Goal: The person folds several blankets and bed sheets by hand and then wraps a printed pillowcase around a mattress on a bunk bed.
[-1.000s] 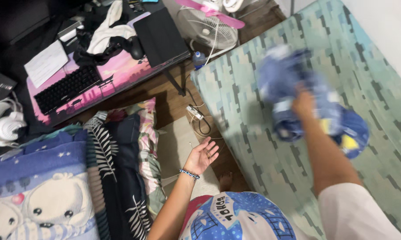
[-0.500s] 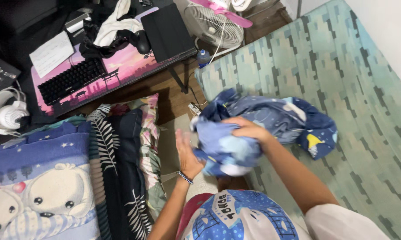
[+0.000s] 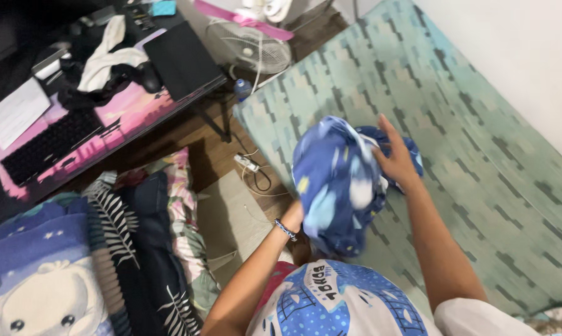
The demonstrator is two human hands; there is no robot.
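Note:
A blue patterned cloth (image 3: 337,180) with pale shapes, like a pillowcase, hangs bunched between both my hands over the edge of the green patterned mattress (image 3: 480,143). My left hand (image 3: 293,216), with a beaded bracelet at the wrist, is mostly hidden inside or behind the cloth's lower left side. My right hand (image 3: 394,158) grips the cloth's upper right part, fingers spread over the fabric.
A pile of pillows and bedding (image 3: 94,249) lies on the floor at left. A desk (image 3: 125,106) with keyboard, papers and clothes stands at upper left. A fan (image 3: 250,46) and a power strip with cables (image 3: 247,163) sit on the wooden floor.
The cloth has been pulled from the mattress toward me and lifted; my left hand has gone into it and my right hand shifted to its upper right. The view swung left.

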